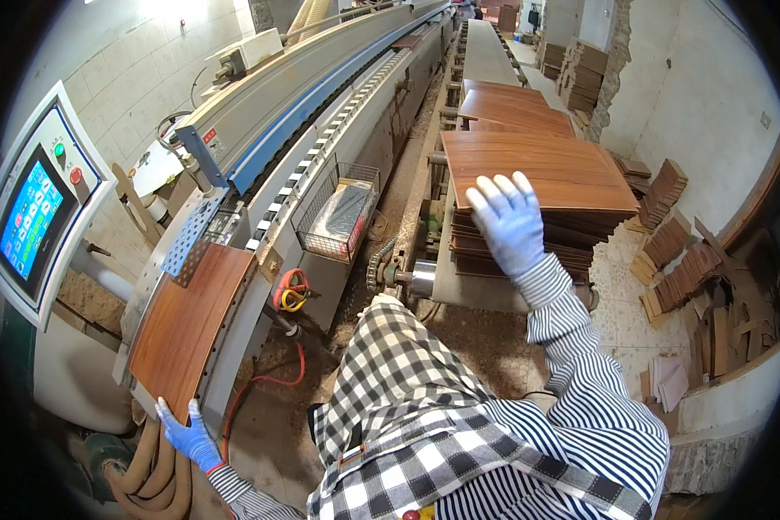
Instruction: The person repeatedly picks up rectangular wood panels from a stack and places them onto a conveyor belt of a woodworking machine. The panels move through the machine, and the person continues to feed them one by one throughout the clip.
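My left hand (188,435), in a blue-and-white glove, touches the near end of a reddish-brown wood-grain panel (186,325) with its fingers apart. That panel lies flat on the infeed of a long edge machine (321,113), its far end by a perforated metal plate (197,232). On the right, my right hand (510,224), gloved the same way, is raised in front of a stack of similar panels. Its fingers are stretched out and hold nothing. The top panel (546,169) of that stack lies just beyond the hand; whether they touch I cannot tell.
A control screen (33,224) stands at the far left. Pliers with red and yellow handles (292,290) hang beside a wire basket (338,212). The stack sits on a roller conveyor (485,290). Several bundles of wood strips (667,251) lie along the right wall. A red hose (277,379) trails below.
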Tool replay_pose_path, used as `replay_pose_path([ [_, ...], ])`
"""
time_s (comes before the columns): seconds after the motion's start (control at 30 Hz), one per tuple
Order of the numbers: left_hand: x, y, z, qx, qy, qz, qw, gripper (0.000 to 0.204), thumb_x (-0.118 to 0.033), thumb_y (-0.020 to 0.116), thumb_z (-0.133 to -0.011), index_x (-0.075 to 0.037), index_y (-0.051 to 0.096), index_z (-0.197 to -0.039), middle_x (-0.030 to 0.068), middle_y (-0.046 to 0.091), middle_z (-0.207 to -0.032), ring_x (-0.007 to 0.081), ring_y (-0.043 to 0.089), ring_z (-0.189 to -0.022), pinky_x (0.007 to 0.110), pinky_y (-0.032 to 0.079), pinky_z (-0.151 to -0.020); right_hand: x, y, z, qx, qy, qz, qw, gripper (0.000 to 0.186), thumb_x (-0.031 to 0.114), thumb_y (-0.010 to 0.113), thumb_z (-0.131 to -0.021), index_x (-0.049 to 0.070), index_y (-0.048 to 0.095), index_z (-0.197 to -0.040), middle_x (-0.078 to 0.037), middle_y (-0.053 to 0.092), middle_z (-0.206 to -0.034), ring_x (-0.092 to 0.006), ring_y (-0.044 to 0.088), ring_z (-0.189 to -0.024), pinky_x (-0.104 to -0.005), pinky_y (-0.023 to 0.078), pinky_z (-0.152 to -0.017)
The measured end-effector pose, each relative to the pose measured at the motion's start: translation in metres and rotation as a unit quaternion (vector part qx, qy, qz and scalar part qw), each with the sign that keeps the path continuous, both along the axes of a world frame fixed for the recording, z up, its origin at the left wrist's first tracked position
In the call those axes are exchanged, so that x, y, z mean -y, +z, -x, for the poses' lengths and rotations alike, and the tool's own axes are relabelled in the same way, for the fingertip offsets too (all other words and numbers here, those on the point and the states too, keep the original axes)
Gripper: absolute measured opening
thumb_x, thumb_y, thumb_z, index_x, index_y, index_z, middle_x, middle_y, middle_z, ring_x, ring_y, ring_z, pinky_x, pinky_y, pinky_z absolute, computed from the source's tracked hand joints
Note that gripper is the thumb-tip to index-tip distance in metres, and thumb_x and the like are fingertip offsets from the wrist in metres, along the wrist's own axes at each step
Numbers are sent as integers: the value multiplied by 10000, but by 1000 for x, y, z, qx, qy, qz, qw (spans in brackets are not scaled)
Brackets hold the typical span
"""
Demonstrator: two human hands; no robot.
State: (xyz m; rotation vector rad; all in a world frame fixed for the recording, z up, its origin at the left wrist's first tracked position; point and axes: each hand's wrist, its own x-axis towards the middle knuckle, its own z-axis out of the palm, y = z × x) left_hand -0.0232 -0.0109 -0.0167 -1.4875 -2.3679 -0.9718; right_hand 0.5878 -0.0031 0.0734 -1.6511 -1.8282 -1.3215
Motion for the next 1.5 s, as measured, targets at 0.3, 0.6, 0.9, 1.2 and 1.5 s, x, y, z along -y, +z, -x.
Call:
replay_pose_path([
  [0.3, 9, -13, 34, 24, -134, -40, 990, 604, -167, 641, -852, -66, 410, -1400, 185, 368, -1462, 331, 354, -1343, 418, 267, -1107, 31, -53, -11, -803, 224, -4, 553, 338, 418, 626, -868, 100, 629, -982, -71, 637, -862, -173, 596, -636, -308, 474, -524],
  [0.6, 30, 11, 27, 147, -155, -31, 976, 522, -151, 697, -821, -71, 532, -1310, 112, 521, -1316, 231, 473, -1220, 353, 384, -1018, 32, -43, -81, -891, 220, -173, 357, 225, 287, 696, -811, 145, 588, -949, -4, 568, -779, -153, 496, -606, -294, 390, -539],
  [0.9, -18, 28, -25, -81, -135, 8, 987, 529, -329, 715, -783, -115, 582, -1248, 140, 593, -1214, 285, 475, -1220, 433, 201, -1125, 55, -32, -112, -900, 178, -256, 304, 255, 236, 712, -788, 117, 577, -970, -12, 622, -810, -129, 491, -490, -240, 391, -432],
  [1.2, -92, 10, -66, -40, -226, 0, 973, 591, -321, 697, -803, -112, 506, -1322, 188, 561, -1255, 326, 480, -1216, 450, 308, -1073, 68, -37, -67, -874, 285, -172, 354, 301, 133, 651, -822, 37, 542, -1086, -58, 630, -879, -129, 548, -556, -220, 431, -445],
  [1.5, -51, 29, -100, 124, -301, -82, 942, 600, -232, 643, -839, -47, 436, -1370, 214, 497, -1327, 350, 463, -1242, 417, 350, -1065, 29, -31, 68, -884, 356, 57, 298, 289, 135, 607, -836, 17, 543, -1092, -66, 611, -889, -137, 575, -604, -212, 494, -487],
])
